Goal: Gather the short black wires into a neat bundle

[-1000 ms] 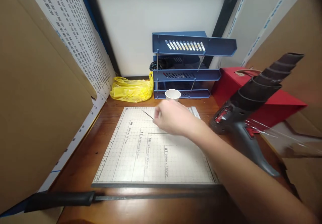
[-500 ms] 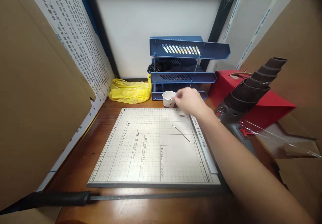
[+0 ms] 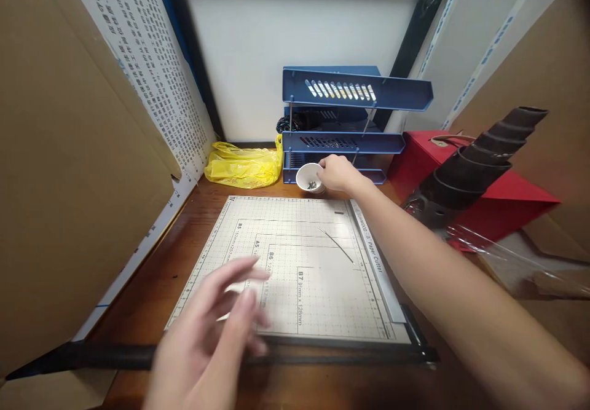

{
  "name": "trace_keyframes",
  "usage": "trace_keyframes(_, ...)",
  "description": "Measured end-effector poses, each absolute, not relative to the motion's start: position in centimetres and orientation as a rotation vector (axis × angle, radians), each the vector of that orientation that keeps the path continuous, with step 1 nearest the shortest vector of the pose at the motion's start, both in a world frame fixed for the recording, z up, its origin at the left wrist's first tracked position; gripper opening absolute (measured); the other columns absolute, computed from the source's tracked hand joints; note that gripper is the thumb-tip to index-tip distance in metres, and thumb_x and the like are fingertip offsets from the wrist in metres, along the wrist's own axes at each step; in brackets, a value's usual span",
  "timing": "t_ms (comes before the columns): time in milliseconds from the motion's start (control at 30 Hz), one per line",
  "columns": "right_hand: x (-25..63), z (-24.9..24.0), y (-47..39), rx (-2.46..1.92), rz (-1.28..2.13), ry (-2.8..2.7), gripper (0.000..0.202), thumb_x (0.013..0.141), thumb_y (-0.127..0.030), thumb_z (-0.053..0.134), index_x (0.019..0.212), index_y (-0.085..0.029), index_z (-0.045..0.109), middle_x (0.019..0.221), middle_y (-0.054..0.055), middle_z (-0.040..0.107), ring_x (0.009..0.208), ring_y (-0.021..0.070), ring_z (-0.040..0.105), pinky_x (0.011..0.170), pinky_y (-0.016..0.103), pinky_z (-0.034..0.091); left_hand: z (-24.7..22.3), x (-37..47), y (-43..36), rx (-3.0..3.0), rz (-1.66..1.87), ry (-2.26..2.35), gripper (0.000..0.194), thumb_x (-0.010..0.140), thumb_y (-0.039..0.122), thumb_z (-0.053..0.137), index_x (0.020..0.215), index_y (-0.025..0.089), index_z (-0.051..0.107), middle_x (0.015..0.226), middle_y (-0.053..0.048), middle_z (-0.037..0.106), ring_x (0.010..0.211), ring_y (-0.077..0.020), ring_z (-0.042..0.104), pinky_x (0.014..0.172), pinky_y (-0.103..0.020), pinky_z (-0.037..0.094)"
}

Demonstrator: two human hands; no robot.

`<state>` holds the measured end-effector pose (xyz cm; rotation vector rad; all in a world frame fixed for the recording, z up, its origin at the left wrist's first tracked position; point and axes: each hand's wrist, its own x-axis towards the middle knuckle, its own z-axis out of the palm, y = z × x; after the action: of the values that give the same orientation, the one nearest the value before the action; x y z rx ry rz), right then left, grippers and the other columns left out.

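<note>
Gripping the rim of 1 tilted white cup [image 3: 304, 174] containing small dark pieces [image 3: 312, 185], the right hand [image 3: 338, 173] is holding it just beyond the paper cutter [image 3: 329, 293]. The left hand [image 3: 209, 333], fingers parted, is hovering above the cutter's near-left area; 1 thin rod [image 3: 337, 246] is lying farther right.

The right hand [image 3: 340, 173] hides the right side of the cup [image 3: 305, 175]; the bits [image 3: 312, 185] inside, just left of the grip, are too small to tell. Nearer the wearer than the grip, the left hand [image 3: 207, 336] is blurred, its wrist cut off below, covering part of the board [image 3: 332, 293]. Right of the grip, the forearm [image 3: 433, 262] (itself cut off) hides the blower's [image 3: 454, 192] lower part.
</note>
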<state>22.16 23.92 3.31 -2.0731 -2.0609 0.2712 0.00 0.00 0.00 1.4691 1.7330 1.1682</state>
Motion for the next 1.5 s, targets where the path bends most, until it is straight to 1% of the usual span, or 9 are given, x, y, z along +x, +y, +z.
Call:
trace_keyframes(133,21.2,3.9,18.3,-1.868,0.116,-2.054,0.03,0.095,-0.026,0.046,0.11,-0.026,0.072,0.099,0.007,0.072,0.09,0.0211,0.064,0.076,0.03,0.043,-0.4,2.9,3.2,1.721,1.025,1.631,0.055,0.096,0.045,0.049,0.147,0.028,0.038,0.133,-0.009,0.059,0.099,-0.0216,0.066,0.077,-0.033,0.059)
trace_keyframes(267,20.1,3.1,11.6,-1.837,0.042,-2.02,0.032,0.093,-0.029,0.045,0.107,-0.033,0.073,0.079,0.003,0.073,0.072,0.0214,0.064,0.062,0.029,0.035,-1.0,4.9,5.4,1.948,1.063,1.799,0.035,0.094,0.034,0.055,0.126,0.021,0.056,0.116,-0.007,0.065,0.103,-0.0243,0.062,0.09,-0.038,0.051)
trace_keyframes(400,19.7,0.6,6.9,-1.91,-0.157,-1.91,0.042,0.089,-0.025,0.049,0.126,-0.035,0.067,0.061,0.001,0.069,0.052,0.02,0.059,0.054,0.03,0.028,-1.7,5.7,5.2,1.877,0.981,1.934,0.02,0.092,0.038,0.059,0.1,0.02,0.059,0.093,-0.004,0.067,0.088,-0.0242,0.062,0.08,-0.037,0.047)
trace_keyframes(567,19.4,-1.9,4.7,-1.824,-0.34,-1.77,0.041,0.092,-0.022,0.046,0.126,-0.029,0.069,0.054,0.001,0.065,0.044,0.0161,0.054,0.05,0.03,0.029,-2.3,6.5,4.6,1.962,0.718,1.999,0.032,0.092,0.049,0.053,0.078,0.02,0.055,0.078,-0.005,0.064,0.082,-0.027,0.06,0.073,-0.039,0.042)
trace_keyframes(900,19.3,-3.0,3.4,-1.649,-0.529,-1.711,0.041,0.097,-0.014,0.042,0.128,-0.023,0.067,0.053,0.0,0.065,0.04,0.0098,0.05,0.05,0.024,0.039,-2.0,7.9,4.3,2.037,0.661,2.037,0.04,0.097,0.046,0.042,0.076,0.02,0.065,0.072,-0.007,0.068,0.076,-0.0269,0.063,0.07,-0.04,0.037)
trace_keyframes(1100,19.8,-3.1,3.5,-1.798,-0.492,-1.659,0.044,0.095,-0.016,0.042,0.131,-0.027,0.065,0.055,0.002,0.065,0.044,0.0135,0.053,0.049,0.027,0.035,-2.7,8.3,4.3,2.149,0.569,1.971,0.04,0.1,0.035,0.038,0.072,0.019,0.061,0.069,-0.007,0.066,0.074,-0.0262,0.061,0.069,-0.039,0.035)
trace_keyframes(1267,21.4,1.6,6.7,-2.175,-0.285,-1.661,0.044,0.093,-0.029,0.047,0.133,-0.036,0.061,0.063,0.008,0.066,0.058,0.0252,0.061,0.056,0.033,0.037,-2.8,8.0,3.9,2.272,0.395,1.925,0.038,0.1,0.032,0.036,0.074,0.019,0.059,0.072,-0.007,0.065,0.075,-0.026,0.061,0.069,-0.039,0.035)
trace_keyframes(1400,22.2,4.5,13.7,-2.121,0.015,-1.666,0.031,0.089,-0.025,0.051,0.112,-0.026,0.072,0.1,0.014,0.07,0.094,0.0325,0.064,0.075,0.041,0.046,-2.1,8.0,4.0,2.328,0.318,1.903,0.037,0.099,0.029,0.036,0.075,0.018,0.062,0.072,-0.009,0.066,0.076,-0.0294,0.062,0.069,-0.041,0.037)
trace_keyframes(1500,22.0,3.9,19.3,-2.157,0.155,-1.648,0.028,0.087,-0.022,0.059,0.111,-0.018,0.07,0.111,0.016,0.067,0.104,0.0308,0.063,0.082,0.04,0.048,-1.4,8.3,4.2,2.377,0.283,1.9,0.036,0.097,0.027,0.037,0.075,0.017,0.064,0.073,-0.011,0.067,0.076,-0.0324,0.064,0.071,-0.046,0.038)
